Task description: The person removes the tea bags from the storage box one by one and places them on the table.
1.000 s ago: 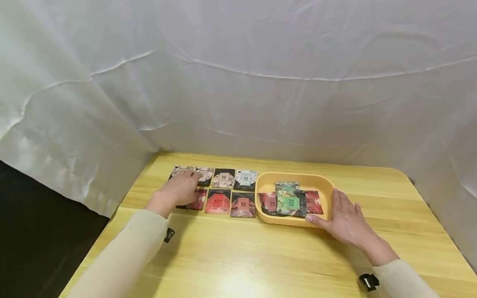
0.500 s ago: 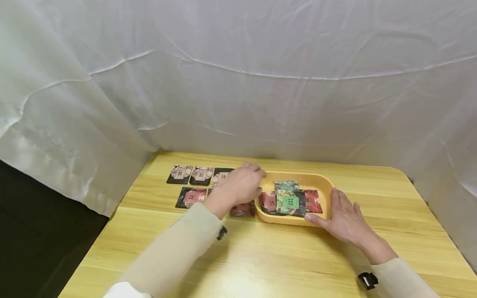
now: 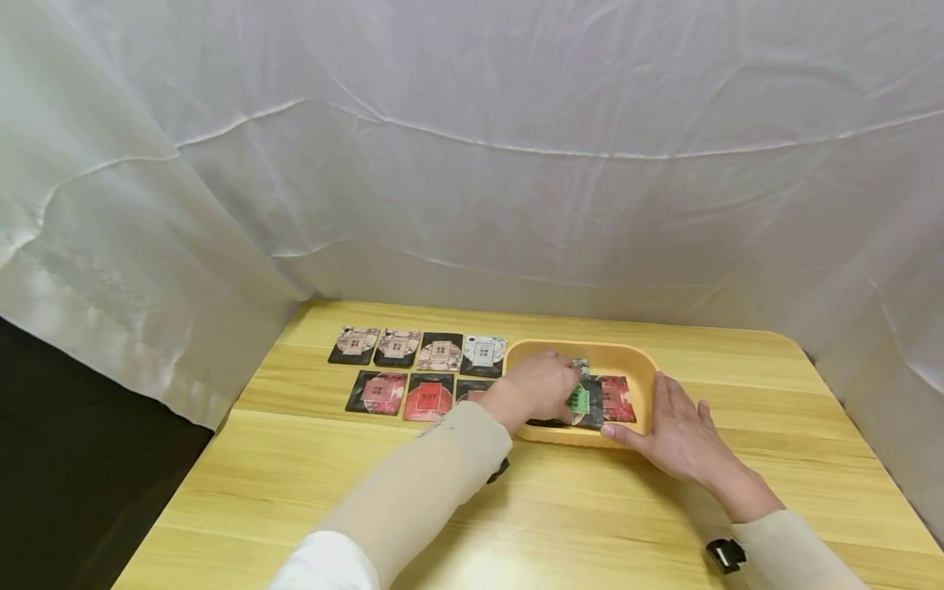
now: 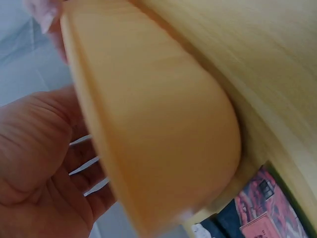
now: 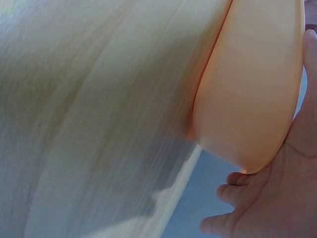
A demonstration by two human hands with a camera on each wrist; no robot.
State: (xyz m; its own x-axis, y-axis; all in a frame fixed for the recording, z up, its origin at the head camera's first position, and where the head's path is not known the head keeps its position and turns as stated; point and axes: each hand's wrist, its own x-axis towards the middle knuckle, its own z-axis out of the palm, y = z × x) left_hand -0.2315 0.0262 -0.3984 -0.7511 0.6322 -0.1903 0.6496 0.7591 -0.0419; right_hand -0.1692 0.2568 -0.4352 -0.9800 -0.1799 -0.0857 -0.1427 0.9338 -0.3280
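Note:
My left hand reaches down over the left half of a yellow, round-cornered plastic basket, its fingers at the green-labelled black packet inside. In the left wrist view the fingertips are hidden behind the basket's wall, so I cannot tell whether they pinch anything. A red packet lies at the right inside the basket. At the basket's right end my right hand rests with straight fingers along the rim and the thumb over the front corner.
Left of the basket, several square packets lie flat in two rows: a back row with pale patterned packets and a front row with red ones. The wooden table meets a pale hanging cloth behind.
My left hand has moved right, from the leftmost packets across the rows and into the basket. The left-hand packets it covered now show. My right hand stays at the basket.

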